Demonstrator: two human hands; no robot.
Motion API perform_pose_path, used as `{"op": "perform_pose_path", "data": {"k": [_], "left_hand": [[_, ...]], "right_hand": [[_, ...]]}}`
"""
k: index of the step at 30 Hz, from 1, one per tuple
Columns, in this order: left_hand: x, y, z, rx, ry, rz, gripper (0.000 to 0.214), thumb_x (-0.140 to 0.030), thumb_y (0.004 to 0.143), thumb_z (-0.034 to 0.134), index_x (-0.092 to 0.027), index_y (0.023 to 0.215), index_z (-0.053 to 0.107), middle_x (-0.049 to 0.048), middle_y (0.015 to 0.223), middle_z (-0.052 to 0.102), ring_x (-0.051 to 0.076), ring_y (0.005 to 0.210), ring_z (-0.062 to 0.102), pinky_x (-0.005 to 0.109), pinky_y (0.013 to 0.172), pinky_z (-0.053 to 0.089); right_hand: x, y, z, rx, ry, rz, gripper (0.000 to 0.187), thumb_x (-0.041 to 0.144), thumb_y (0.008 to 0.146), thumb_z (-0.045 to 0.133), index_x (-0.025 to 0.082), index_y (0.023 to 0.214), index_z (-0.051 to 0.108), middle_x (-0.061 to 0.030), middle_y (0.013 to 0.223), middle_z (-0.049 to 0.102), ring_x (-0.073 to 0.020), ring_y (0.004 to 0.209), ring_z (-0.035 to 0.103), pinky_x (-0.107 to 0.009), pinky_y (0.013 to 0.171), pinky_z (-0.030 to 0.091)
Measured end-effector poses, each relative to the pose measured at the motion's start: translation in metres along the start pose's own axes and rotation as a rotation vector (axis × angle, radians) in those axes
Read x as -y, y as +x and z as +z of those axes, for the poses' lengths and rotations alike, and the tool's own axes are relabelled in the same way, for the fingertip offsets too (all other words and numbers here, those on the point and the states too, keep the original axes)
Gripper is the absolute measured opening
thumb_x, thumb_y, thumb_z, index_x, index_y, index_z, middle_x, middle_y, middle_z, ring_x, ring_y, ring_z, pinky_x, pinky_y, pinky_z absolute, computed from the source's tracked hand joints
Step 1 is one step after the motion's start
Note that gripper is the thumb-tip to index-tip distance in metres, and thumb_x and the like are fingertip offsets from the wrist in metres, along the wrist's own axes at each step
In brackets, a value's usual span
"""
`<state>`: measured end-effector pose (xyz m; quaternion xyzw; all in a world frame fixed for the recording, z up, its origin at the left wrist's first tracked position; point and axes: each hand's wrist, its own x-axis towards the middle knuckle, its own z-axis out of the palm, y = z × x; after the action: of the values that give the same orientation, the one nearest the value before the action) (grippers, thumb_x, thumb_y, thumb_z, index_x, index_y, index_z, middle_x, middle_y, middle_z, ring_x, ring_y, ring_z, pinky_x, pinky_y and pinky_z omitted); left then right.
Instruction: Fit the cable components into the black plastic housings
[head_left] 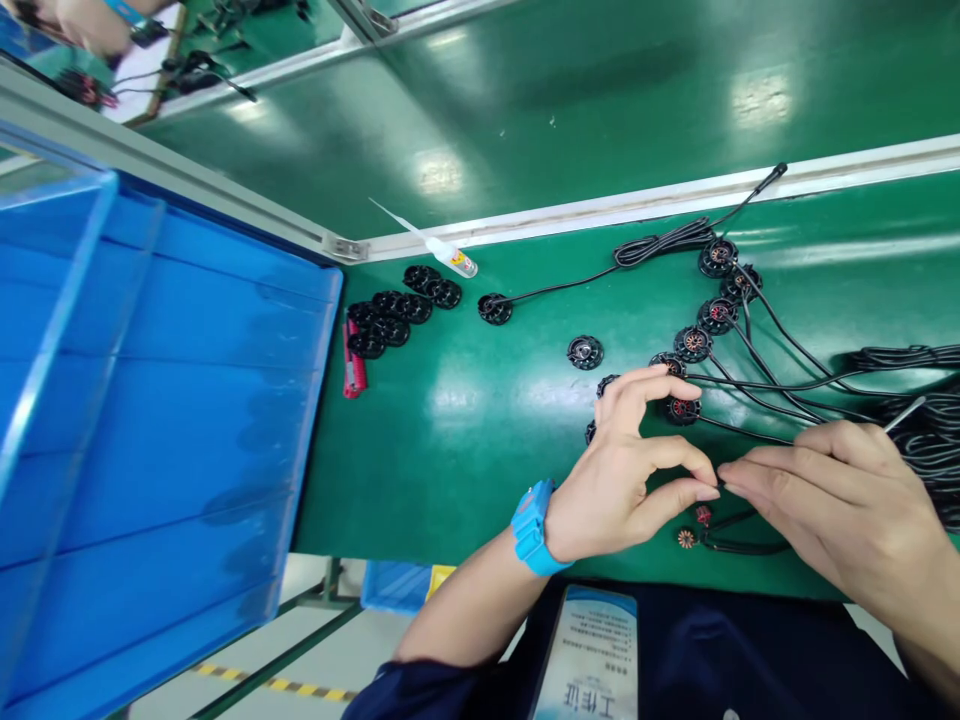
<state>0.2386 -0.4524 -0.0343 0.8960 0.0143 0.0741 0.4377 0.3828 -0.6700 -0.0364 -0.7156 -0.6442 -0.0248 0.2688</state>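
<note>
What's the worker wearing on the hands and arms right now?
Both hands are bare, no gloves. The left hand has a bright blue wrist strap with a chunky block on it, and a dark navy sleeve pushed up the forearm. The right hand and wrist show nothing worn.

Bin (187, 420) lies left of discs (397, 310) on table (465, 440).

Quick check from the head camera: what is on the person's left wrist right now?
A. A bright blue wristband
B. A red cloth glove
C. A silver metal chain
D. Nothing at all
A: a bright blue wristband wraps the wrist just behind the left hand, whose fingertips meet those of the right hand over the green table.
</note>
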Motion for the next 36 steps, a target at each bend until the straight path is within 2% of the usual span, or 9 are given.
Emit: {"op": "perform_pose_path", "data": {"k": [3, 5, 7, 13, 18, 23, 26, 30, 36], "left_hand": [[0.002, -0.003, 0.002, -0.099, 0.079, 0.016, 0.02, -0.045, 0.092, 0.083, -0.027, 0.101, 0.083, 0.0124, 0.156, 0.048, 0.039, 0.154, 0.036, 0.062, 0.127, 0.034], [0.004, -0.004, 0.003, -0.101, 0.105, 0.029, 0.043, -0.059, 0.084, 0.087, -0.027, 0.112, 0.081, 0.0152, 0.162, 0.043, 0.041, 0.153, 0.036, 0.063, 0.126, 0.034], [0.006, -0.005, 0.003, -0.079, 0.112, 0.028, 0.054, -0.066, 0.079, 0.088, -0.028, 0.117, 0.08, 0.0159, 0.165, 0.041, 0.043, 0.153, 0.037, 0.065, 0.126, 0.033], [0.008, -0.005, -0.001, -0.08, 0.042, -0.011, 0.015, -0.039, 0.093, 0.083, -0.03, 0.105, 0.084, 0.0101, 0.161, 0.054, 0.037, 0.148, 0.046, 0.06, 0.124, 0.037], [0.008, -0.004, -0.003, -0.091, -0.096, 0.018, 0.037, -0.05, 0.083, 0.091, -0.026, 0.109, 0.083, 0.0123, 0.149, 0.065, 0.031, 0.128, 0.064, 0.05, 0.114, 0.05], [0.004, -0.003, 0.003, -0.156, -0.176, 0.017, 0.02, -0.036, 0.09, 0.087, -0.024, 0.104, 0.082, 0.011, 0.137, 0.073, 0.025, 0.117, 0.072, 0.044, 0.107, 0.057], [0.002, -0.002, 0.005, -0.186, -0.311, -0.033, 0.019, -0.032, 0.087, 0.088, -0.022, 0.102, 0.08, 0.0108, 0.131, 0.077, 0.023, 0.11, 0.076, 0.038, 0.097, 0.064], [0.001, -0.001, 0.003, -0.188, -0.483, -0.079, 0.022, -0.028, 0.086, 0.09, -0.02, 0.104, 0.079, 0.0084, 0.107, 0.084, 0.019, 0.095, 0.08, 0.03, 0.081, 0.065], [-0.003, 0.0, 0.003, -0.132, -0.729, -0.287, 0.031, -0.039, 0.083, 0.094, -0.017, 0.099, 0.081, 0.0067, 0.091, 0.085, 0.017, 0.079, 0.08, 0.027, 0.074, 0.064]], "right_hand": [[0.002, 0.003, -0.002, -0.018, 0.037, 0.025, 0.024, 0.013, 0.096, 0.075, 0.021, 0.118, 0.075, -0.0005, 0.103, 0.08, -0.0192, 0.087, 0.062, -0.039, 0.08, 0.046], [0.004, 0.005, -0.004, -0.029, 0.076, 0.064, 0.021, 0.014, 0.096, 0.076, 0.021, 0.115, 0.074, -0.0004, 0.1, 0.079, -0.0191, 0.088, 0.063, -0.039, 0.082, 0.047], [0.006, 0.005, -0.006, -0.032, 0.099, 0.093, 0.02, 0.015, 0.096, 0.077, 0.021, 0.115, 0.074, -0.0009, 0.101, 0.079, -0.019, 0.089, 0.065, -0.038, 0.084, 0.048], [0.009, 0.009, -0.008, -0.043, 0.113, 0.135, 0.018, 0.015, 0.096, 0.076, 0.023, 0.112, 0.073, 0.0008, 0.096, 0.079, -0.0183, 0.083, 0.061, -0.036, 0.081, 0.048], [0.011, 0.012, -0.008, -0.036, 0.154, 0.148, 0.016, 0.013, 0.097, 0.075, 0.022, 0.11, 0.072, 0.0015, 0.095, 0.078, -0.0172, 0.082, 0.061, -0.035, 0.08, 0.047], [0.011, 0.014, -0.008, -0.038, 0.161, 0.128, 0.015, 0.013, 0.098, 0.074, 0.021, 0.111, 0.071, 0.0013, 0.093, 0.077, -0.0166, 0.082, 0.058, -0.034, 0.08, 0.047], [0.011, 0.013, -0.009, -0.041, 0.16, 0.137, 0.018, 0.01, 0.097, 0.074, 0.021, 0.111, 0.071, 0.0009, 0.092, 0.077, -0.0171, 0.082, 0.057, -0.034, 0.079, 0.047], [0.01, 0.011, -0.011, -0.067, 0.166, 0.154, 0.02, 0.008, 0.094, 0.076, 0.02, 0.11, 0.071, 0.0002, 0.091, 0.077, -0.0177, 0.081, 0.058, -0.034, 0.079, 0.048], [0.013, 0.015, -0.003, -0.1, 0.165, 0.159, 0.022, 0.018, 0.098, 0.077, 0.019, 0.119, 0.07, 0.0006, 0.088, 0.075, -0.0156, 0.077, 0.058, -0.031, 0.073, 0.047]]}}
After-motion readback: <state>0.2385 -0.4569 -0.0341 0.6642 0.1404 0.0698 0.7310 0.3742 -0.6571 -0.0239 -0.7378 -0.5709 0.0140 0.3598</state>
